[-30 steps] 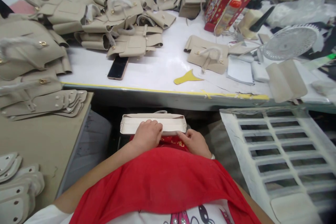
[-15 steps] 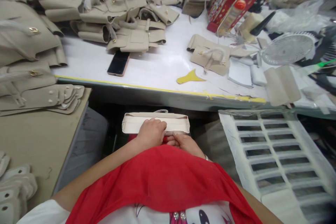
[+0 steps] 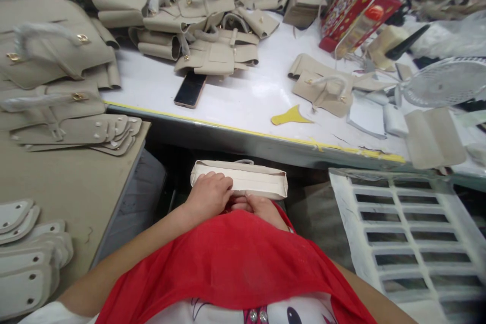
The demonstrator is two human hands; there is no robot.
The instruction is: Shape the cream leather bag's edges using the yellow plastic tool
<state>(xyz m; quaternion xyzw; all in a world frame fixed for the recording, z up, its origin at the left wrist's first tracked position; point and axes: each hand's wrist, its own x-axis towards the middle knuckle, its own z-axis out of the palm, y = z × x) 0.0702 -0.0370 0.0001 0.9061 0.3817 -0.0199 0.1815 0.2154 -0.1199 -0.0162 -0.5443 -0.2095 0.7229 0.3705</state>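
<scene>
A beige handbag (image 3: 258, 182) is in my lap, its pale, long boxy side facing up and a bit of its handle showing at the far edge. My left hand (image 3: 210, 191) lies over the left part of that side, fingers curled onto it and gripping the near edge. At the middle of the same near edge, my right hand (image 3: 258, 206) pinches the rim between thumb and bent fingers. The two hands almost touch. The bag's underside and some fingertips are hidden by my red apron (image 3: 243, 258).
Beige bag parts (image 3: 212, 55) are piled on the white table (image 3: 243, 96) ahead, with a phone (image 3: 190, 89) and a yellow piece (image 3: 291, 115). A side board (image 3: 76, 172) at left bears stacked tabs (image 3: 26, 283). A white slatted rack (image 3: 402, 223) stands at right.
The view has swung left, so the table things appear further right. The bag has tilted slightly, its right end lower, and my left hand sits nearer its left end.
</scene>
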